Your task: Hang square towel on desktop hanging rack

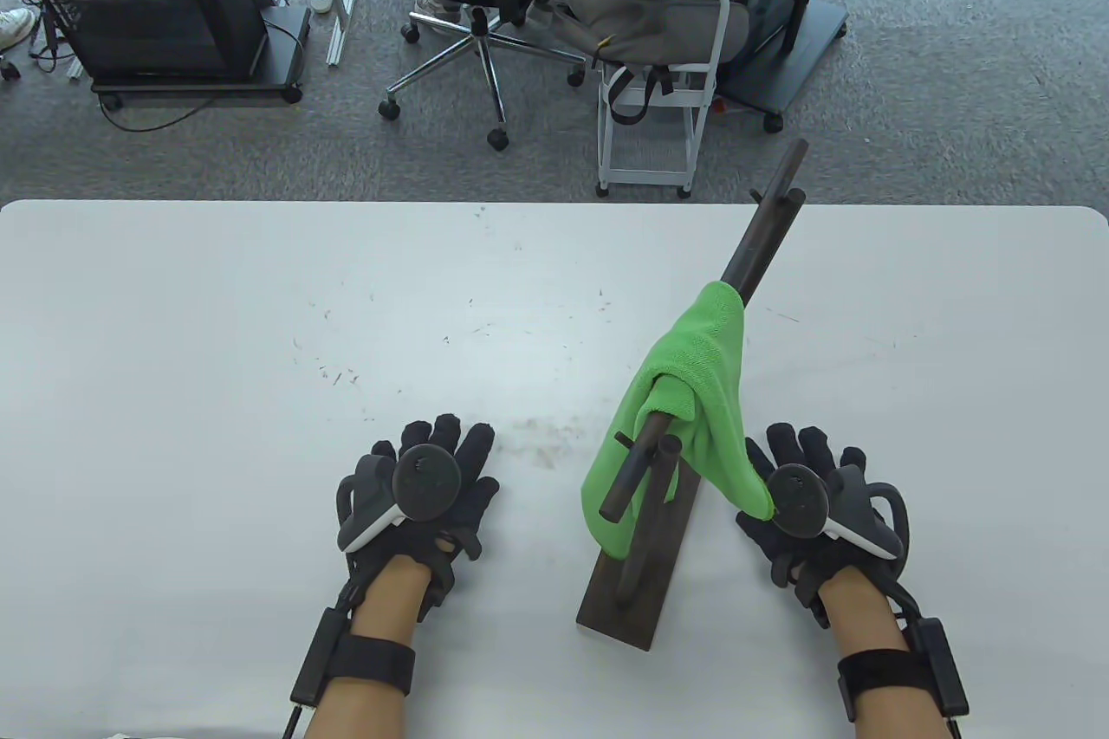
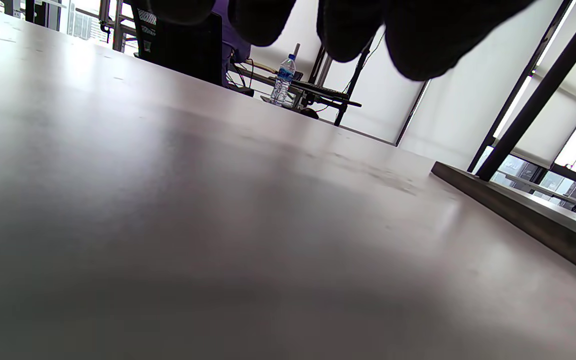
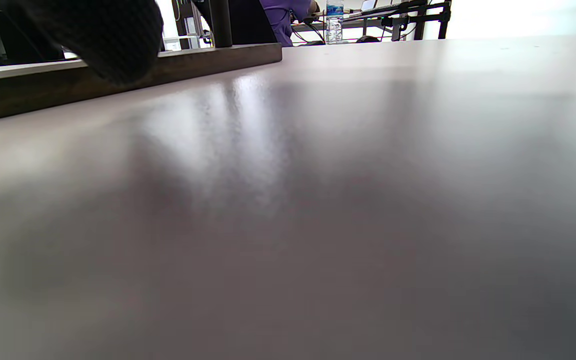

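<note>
Green towel [image 1: 693, 392] already draped over rack [image 1: 684, 462] bar, between both hands; task looks done. Left hand [image 1: 424, 488] and right hand [image 1: 810, 505] flat on table [image 1: 217, 340], fingers released, holding nothing.

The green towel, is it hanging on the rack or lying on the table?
Hanging. The towel is draped over the rack's top bar, both sides falling down; neither hand holds it.
</note>
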Demonstrator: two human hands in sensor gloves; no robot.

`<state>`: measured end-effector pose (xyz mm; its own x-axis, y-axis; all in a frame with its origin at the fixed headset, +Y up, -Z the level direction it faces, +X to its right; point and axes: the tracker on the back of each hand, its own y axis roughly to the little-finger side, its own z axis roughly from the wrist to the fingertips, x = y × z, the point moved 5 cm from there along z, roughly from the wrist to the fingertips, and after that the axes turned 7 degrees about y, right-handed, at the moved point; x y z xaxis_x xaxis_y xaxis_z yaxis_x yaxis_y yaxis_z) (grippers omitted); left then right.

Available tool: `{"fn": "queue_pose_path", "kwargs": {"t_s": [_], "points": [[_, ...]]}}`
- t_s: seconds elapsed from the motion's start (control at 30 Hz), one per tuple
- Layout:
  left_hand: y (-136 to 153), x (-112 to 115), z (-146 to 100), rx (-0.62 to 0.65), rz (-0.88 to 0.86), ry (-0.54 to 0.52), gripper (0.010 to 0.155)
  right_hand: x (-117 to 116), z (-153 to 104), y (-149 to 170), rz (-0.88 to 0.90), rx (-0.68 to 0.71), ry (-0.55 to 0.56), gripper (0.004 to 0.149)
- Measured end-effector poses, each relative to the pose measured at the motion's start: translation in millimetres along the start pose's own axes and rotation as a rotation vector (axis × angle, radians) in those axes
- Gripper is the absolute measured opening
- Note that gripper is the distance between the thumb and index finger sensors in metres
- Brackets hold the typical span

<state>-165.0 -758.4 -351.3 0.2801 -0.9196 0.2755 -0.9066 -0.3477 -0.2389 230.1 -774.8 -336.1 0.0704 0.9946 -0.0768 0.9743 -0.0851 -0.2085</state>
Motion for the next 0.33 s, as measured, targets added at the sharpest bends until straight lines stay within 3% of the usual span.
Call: {"fn": "queue_pose_path", "kwargs": {"t_s": [0.33], "points": [[-1.8, 2.3, 1.1, 0.010, -0.009, 0.011, 0.066, -1.2, 0.1, -0.3, -0.003, 0.001, -0.009, 0.077]]}}
